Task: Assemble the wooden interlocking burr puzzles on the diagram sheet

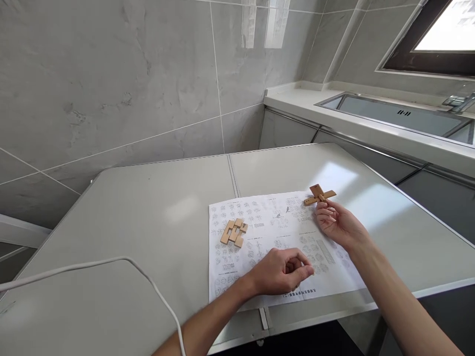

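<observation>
My right hand [337, 222] pinches crossed, notched wooden puzzle pieces [317, 190] between thumb and fingers, above the right part of a printed instruction sheet [272, 225]. Loosely curled, my left hand [284, 271] rests over the sheet's near edge, and I see nothing in its fingers. Further left on the paper lies a small group of light wooden puzzle pieces [233, 232], side by side, one marked with a dark figure. Small line drawings in rows cover the sheet. My left hand and forearm hide part of its lower edge.
The sheet lies on a pale folding table [174, 198] with a seam across its middle. A white cable [122, 258] runs over the left side. Beyond the table are a grey tiled wall [148, 74] and a counter with a sink [389, 111] and faucet.
</observation>
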Action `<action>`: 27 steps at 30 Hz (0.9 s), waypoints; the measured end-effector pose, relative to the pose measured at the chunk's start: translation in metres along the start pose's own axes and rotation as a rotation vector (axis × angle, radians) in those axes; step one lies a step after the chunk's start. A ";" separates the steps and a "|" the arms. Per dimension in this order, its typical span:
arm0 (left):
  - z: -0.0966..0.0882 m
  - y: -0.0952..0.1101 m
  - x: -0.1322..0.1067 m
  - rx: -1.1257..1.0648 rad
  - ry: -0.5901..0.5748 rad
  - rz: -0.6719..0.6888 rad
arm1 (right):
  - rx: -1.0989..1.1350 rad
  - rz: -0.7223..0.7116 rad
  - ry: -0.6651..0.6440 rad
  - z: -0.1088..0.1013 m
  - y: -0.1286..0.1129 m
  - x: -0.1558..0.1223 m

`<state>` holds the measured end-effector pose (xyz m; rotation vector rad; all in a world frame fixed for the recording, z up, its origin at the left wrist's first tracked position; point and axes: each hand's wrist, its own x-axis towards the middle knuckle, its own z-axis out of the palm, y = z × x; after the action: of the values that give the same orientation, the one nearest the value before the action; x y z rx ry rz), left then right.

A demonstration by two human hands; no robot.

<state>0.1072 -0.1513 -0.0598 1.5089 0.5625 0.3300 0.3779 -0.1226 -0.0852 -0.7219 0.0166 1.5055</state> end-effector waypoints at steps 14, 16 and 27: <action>-0.002 0.004 0.002 -0.044 0.019 -0.049 | -0.756 -0.116 -0.009 0.037 0.052 -0.040; -0.002 0.003 0.001 -0.025 0.024 -0.047 | -1.056 -0.156 -0.130 0.051 0.068 -0.047; -0.003 -0.025 -0.008 -0.015 -0.177 0.065 | -1.828 -0.521 -1.002 0.106 0.121 -0.012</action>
<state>0.0959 -0.1542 -0.0832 1.5269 0.3706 0.2475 0.2230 -0.0982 -0.0463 -1.0547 -2.3164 0.8604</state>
